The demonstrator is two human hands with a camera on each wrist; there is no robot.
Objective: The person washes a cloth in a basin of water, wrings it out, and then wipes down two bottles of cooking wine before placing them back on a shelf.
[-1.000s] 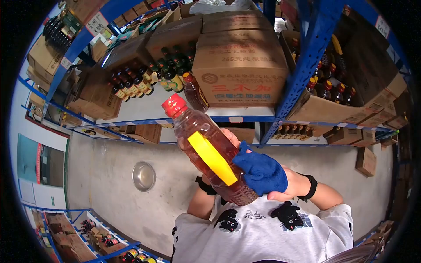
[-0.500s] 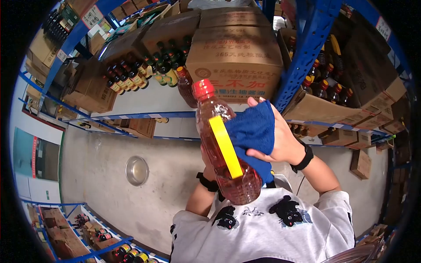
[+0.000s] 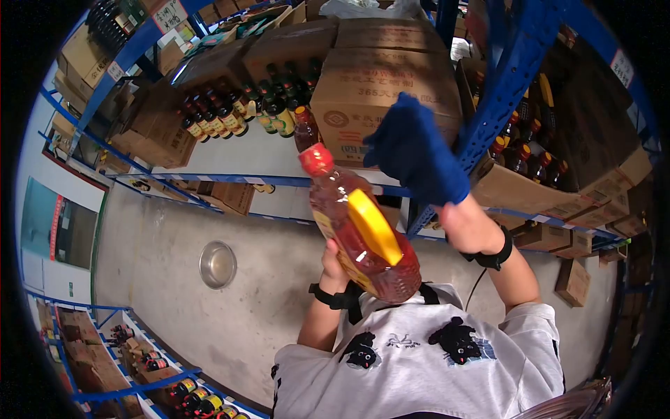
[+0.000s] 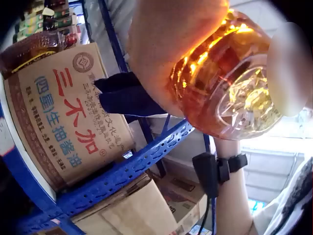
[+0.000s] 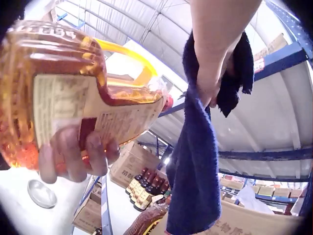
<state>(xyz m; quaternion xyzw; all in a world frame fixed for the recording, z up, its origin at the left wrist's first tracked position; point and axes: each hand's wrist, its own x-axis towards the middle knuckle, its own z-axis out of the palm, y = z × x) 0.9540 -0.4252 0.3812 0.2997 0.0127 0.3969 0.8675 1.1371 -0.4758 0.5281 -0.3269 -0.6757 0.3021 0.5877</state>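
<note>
A large clear plastic bottle (image 3: 336, 209) of reddish-brown liquid, with a red cap and a yellow handle (image 3: 375, 228), is held tilted in front of the chest. My left hand (image 3: 333, 265) grips it from the left side; its curled fingers (image 5: 73, 152) lie over the paper label (image 5: 61, 100) in the right wrist view. To the right of the bottle, my right hand (image 3: 466, 225) holds a blue cloth (image 3: 419, 150), raised apart from the bottle. In the right wrist view the cloth hangs down from the fingers. The bottle's base faces the left wrist camera.
A blue metal shelf (image 3: 272, 180) ahead bears cartons (image 3: 384, 105), several dark bottles (image 3: 216, 119) and a similar red-capped bottle (image 3: 305, 128). An open carton of bottles (image 3: 544, 178) stands right of the blue post (image 3: 513, 91). A metal basin (image 3: 218, 264) sits on the floor.
The blue cloth, pressed against the bottle's right side before, has moved up and away with my right hand. The bottle has turned in my left hand, its cap leaning further left than half a second ago.
</note>
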